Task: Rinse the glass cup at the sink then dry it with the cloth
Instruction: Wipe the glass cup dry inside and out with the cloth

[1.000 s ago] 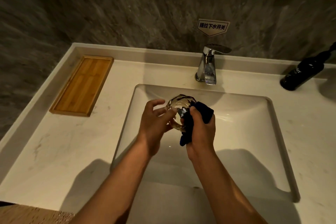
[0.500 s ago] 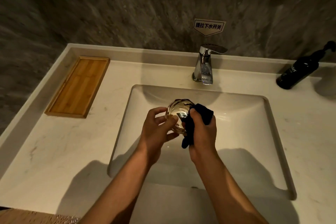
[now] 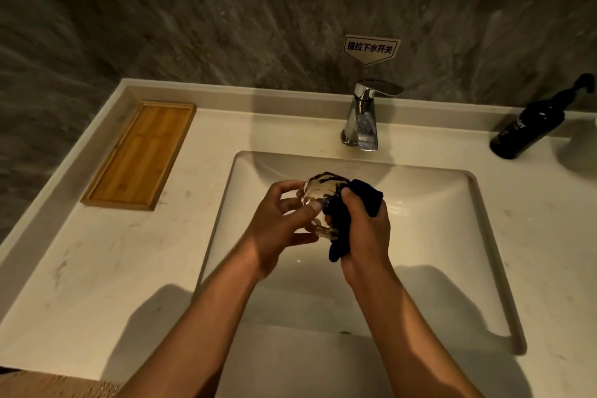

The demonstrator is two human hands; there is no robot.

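A faceted, clear glass cup (image 3: pixel 318 195) is held above the rectangular white sink (image 3: pixel 452 236), tipped on its side. It is gripped by the left hand (image 3: pixel 277 229), whose fingers (image 3: pixel 298 203) are curled around its wall. A dark, soft cloth (image 3: pixel 355 203) is bunched in the right hand (image 3: pixel 365 236) and pressed against the cup, its fingers closed on the fabric; part of the glass is hidden by cloth and fingers. A polished chrome faucet (image 3: pixel 365 116) is seen behind the sink on the pale, marbled bench (image 3: pixel 113 262). A shallow bamboo tray (image 3: pixel 139 155) lies at the left, a black pump bottle (image 3: pixel 529 126) at the right. A small sign (image 3: pixel 371 48) is fixed to the grey stone wall.
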